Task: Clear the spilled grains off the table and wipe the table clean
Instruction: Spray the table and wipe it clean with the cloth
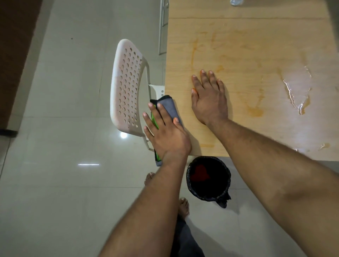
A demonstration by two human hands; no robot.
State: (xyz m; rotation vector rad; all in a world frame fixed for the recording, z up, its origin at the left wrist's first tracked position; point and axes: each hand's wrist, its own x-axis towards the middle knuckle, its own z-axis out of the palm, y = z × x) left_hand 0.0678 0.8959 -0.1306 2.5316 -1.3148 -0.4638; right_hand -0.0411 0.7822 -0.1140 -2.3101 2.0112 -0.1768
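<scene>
My left hand [166, 135] lies flat, fingers straight & spread, pressing a folded grey microfibre cloth with a green underside [169, 110] at the bench's left edge near the front corner. Cloth hangs partly off the edge; a grey-green end shows below my wrist. My right hand [209, 99] is also flat, palm down on the light wooden bench top [247, 45], fingers straight & a little apart, holding nothing. It sits just right of the cloth, not touching it.

Around my right hand the wood carries faint orange-yellow smear marks [254, 111]: curved streaks beyond the fingertips, a denser blotch to the right of the wrist, a short streak near the front edge. Further right is a shiny wet patch [297, 88] w/ glare along its rim, and a smaller wet spot [324, 145] near the front edge. Can't make out any loose grains on the bench at this res.

Below the front edge, on the floor between my forearms, stands a round bin lined w/ a black plastic bag [209, 178]; something red lies inside. Left of the bench is a white plastic chair with a perforated back [126, 88], seat tucked under the bench edge, right beside the cloth. My bare feet [183, 206] are on the glossy pale grey floor tiles [64, 146]. At the far edge of the bench, top of view, a clear plastic item [236, 2] is cut off; can't tell what it is.
</scene>
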